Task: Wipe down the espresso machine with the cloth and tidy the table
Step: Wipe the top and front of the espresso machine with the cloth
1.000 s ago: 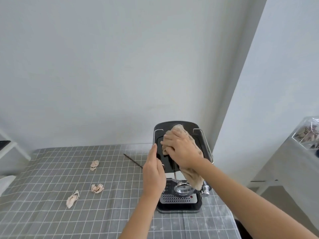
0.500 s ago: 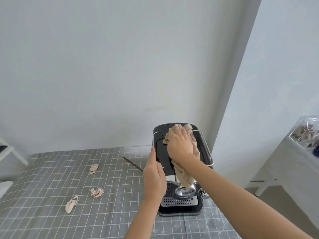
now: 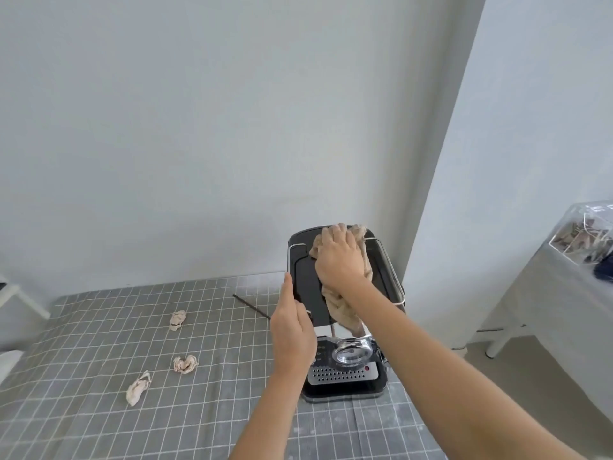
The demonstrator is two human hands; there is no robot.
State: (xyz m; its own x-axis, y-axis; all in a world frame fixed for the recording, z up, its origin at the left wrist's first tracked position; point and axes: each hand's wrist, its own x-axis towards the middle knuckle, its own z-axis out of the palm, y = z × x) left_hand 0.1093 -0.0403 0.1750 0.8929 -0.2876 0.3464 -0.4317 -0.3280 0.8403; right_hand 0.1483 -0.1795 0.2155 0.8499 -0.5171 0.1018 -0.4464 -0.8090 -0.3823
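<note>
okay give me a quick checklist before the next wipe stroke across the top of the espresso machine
1. Cloth under the right hand on top of the espresso machine: ok.
2. Left hand braced against the machine's left side: ok.
3. Cloth tail clear of the front: not ok, it hangs down over the front.
4. Machine fully on the table: ok.
5. Table tidied: not ok, three crumpled scraps, one at, and a thin dark stick lie there.
6. Top surface clean: cannot tell.
</note>
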